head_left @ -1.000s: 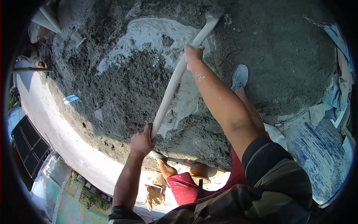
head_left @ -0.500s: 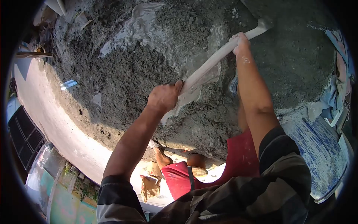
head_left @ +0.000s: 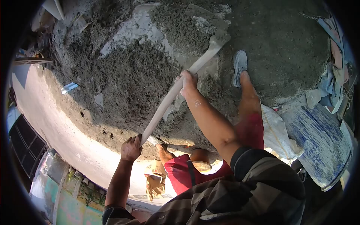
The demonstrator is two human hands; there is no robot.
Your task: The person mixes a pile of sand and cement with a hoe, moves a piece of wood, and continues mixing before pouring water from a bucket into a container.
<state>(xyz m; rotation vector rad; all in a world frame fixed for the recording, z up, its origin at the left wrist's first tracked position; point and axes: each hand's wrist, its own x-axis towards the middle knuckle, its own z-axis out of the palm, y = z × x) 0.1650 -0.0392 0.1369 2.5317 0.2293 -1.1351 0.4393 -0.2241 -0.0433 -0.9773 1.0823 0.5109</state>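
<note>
A long pale wooden handle (head_left: pixel 170 97) of a shovel or hoe slants from lower left to upper right over a big heap of wet grey mortar (head_left: pixel 135 78). Its blade end (head_left: pixel 215 39) lies on the mix near a pale watery patch (head_left: pixel 138 28). My left hand (head_left: pixel 130 148) grips the near end of the handle. My right hand (head_left: pixel 187 83) grips it about halfway up. My right foot in a grey shoe (head_left: pixel 239 67) stands on the mortar heap, and my red shorts (head_left: pixel 249 131) show below.
A blue and white barrel (head_left: pixel 318 142) stands at the right beside a white sack (head_left: pixel 277 135) and crumpled bags (head_left: pixel 337 78). A small clear bottle (head_left: pixel 69 87) lies at the heap's left edge. Sunlit concrete ground (head_left: pixel 48 120) curves along the left. A dark grate (head_left: pixel 22 146) sits far left.
The tool swung from far right back toward the middle. My left hand dropped down to the handle's near end and my right hand slid lower. My right foot came into view.
</note>
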